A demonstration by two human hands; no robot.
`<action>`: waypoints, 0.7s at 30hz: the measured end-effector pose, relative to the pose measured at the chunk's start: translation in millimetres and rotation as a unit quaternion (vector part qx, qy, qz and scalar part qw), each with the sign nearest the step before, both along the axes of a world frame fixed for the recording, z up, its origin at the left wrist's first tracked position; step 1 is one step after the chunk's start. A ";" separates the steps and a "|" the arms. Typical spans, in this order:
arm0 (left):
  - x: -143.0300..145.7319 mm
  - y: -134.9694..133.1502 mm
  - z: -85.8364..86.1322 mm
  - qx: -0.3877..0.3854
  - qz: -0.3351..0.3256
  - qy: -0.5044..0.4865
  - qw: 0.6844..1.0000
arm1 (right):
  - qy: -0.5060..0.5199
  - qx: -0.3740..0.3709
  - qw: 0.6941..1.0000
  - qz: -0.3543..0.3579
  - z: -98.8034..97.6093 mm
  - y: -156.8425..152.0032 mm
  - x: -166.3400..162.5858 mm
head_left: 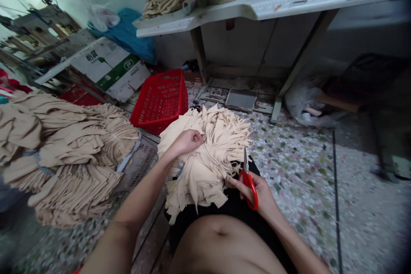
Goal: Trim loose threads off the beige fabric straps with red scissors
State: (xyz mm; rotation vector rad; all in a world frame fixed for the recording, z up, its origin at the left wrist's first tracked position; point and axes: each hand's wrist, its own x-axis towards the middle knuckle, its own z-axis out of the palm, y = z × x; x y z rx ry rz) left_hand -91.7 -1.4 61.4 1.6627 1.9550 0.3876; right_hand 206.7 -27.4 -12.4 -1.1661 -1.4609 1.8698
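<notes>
**Seated view, looking down at the hands.** My left hand (188, 142): fingers curled almost shut, pinching a strip of the fringed beige fabric bundle (213, 158) that lies on my black shorts (224, 205). My right hand (258, 192): closed around red-handled scissors (249, 188), blades together and pointing up, just beside the bundle. At left, a larger heap of beige strips (61, 150) lies on a grey perforated crate (141, 162). Ahead, a red plastic basket (159, 100) sits on the terrazzo floor (298, 167), near a white sewing table (167, 26).
</notes>
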 end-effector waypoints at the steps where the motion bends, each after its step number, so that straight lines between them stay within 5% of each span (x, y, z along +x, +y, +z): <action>1: -1.4 -1.8 -1.2 0.010 -0.003 -0.015 1.000 | -0.006 0.002 1.000 -0.001 0.0 0.8 0.5; 7: -7.2 -5.2 -5.9 0.022 -0.014 -0.049 0.998 | -0.001 0.005 1.000 0.006 0.7 1.7 -4.6; 11: -21.8 -10.0 9.3 0.038 -0.026 -0.136 0.990 | -0.013 0.000 0.999 0.029 1.7 -2.9 -4.7; 16: -37.2 -42.5 28.1 0.140 -0.084 0.108 0.981 | -0.014 0.002 0.999 0.042 -5.2 -5.4 -5.0; 21: -59.0 -81.0 14.9 0.165 -0.053 0.266 0.948 | -0.005 0.005 0.998 0.056 -11.3 0.3 -11.0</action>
